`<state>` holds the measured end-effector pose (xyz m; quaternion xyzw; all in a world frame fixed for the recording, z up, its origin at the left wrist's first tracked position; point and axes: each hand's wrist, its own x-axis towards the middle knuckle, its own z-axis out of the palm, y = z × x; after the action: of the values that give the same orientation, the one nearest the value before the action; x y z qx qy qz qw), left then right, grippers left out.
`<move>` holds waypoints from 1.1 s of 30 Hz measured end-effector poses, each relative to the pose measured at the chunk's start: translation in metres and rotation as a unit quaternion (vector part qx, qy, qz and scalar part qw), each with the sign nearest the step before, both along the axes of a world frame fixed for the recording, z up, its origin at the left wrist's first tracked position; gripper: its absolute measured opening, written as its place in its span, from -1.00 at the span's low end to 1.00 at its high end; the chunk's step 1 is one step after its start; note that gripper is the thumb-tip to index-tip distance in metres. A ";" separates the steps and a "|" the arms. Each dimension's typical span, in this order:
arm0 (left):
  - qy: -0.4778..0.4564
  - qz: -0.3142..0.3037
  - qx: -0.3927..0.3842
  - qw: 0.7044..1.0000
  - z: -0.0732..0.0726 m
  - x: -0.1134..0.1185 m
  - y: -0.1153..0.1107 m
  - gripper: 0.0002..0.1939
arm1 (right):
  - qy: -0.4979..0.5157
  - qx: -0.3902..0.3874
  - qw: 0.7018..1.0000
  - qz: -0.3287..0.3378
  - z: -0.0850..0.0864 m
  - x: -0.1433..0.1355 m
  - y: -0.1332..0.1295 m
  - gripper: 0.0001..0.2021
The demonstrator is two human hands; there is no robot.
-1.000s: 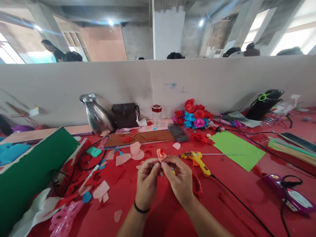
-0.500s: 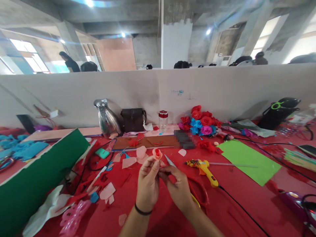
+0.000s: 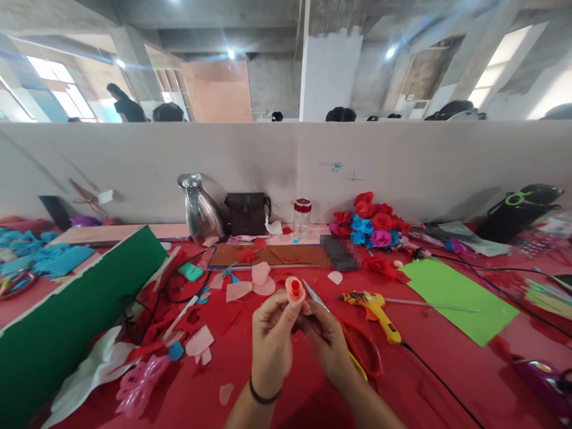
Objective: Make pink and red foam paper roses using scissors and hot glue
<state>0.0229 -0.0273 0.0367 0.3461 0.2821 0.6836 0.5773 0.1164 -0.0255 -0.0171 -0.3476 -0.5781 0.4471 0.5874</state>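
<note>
My left hand point(image 3: 273, 339) pinches a small paper flower point(image 3: 295, 288), its red centre wrapped in pale pink petals, between thumb and fingers. Beside it, my right hand point(image 3: 328, 342) is closed, thumb and fingertips meeting at the flower's lower right edge, where a bit of pink paper shows; the exact grip is partly hidden. Scissors point(image 3: 364, 348) with red and yellow handles lie partly under my right hand, blades pointing away. A yellow glue gun point(image 3: 378, 313) with a clear glue stick rests to the right. Loose pink petals point(image 3: 261, 278) lie just beyond my left hand.
On the left stands a green board point(image 3: 84, 298) near paper scraps and a pink ribbon point(image 3: 142, 384). Along the partition are a steel jug point(image 3: 201, 211), a dark bag point(image 3: 246, 214), a glass jar point(image 3: 302, 221) and paper roses point(image 3: 375, 220). Green paper point(image 3: 456, 298) lies right.
The view has shifted slightly, so the table's things sit further right. The flower is tilted more toward me, and my right fingers have moved in closer under its edge.
</note>
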 end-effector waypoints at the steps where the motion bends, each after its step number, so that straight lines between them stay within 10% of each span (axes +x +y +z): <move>1: 0.010 0.009 0.014 1.000 -0.001 0.000 -0.001 -0.91 | -0.002 0.001 1.000 -0.005 0.000 0.000 0.000 -0.87; 9: 0.007 0.039 0.048 0.998 -0.005 0.002 -0.006 -0.88 | -0.035 0.029 0.998 -0.047 0.003 0.001 -0.003 -0.90; 17: -0.085 0.095 -0.106 0.986 0.000 -0.023 0.024 -0.77 | -0.194 0.013 0.977 -0.090 0.015 0.007 0.000 -0.80; 26: -0.151 0.242 -0.223 0.932 -0.014 -0.083 0.047 -0.81 | -0.576 -0.032 0.793 -0.198 -0.024 0.074 -0.032 -0.77; 30: -0.181 0.274 -0.183 0.926 -0.022 -0.085 0.049 -0.81 | -0.553 -0.115 0.805 -0.182 -0.024 0.080 -0.028 -0.68; 33: -0.221 0.285 -0.170 0.917 -0.027 -0.086 0.052 -0.77 | -0.423 -0.212 0.869 -0.145 -0.016 0.076 -0.030 -0.57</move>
<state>-0.0628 0.0247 0.0101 -0.0121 0.3464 0.8201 0.4553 0.1927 -0.0555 -0.0328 -0.6998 -0.6053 0.2790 0.2571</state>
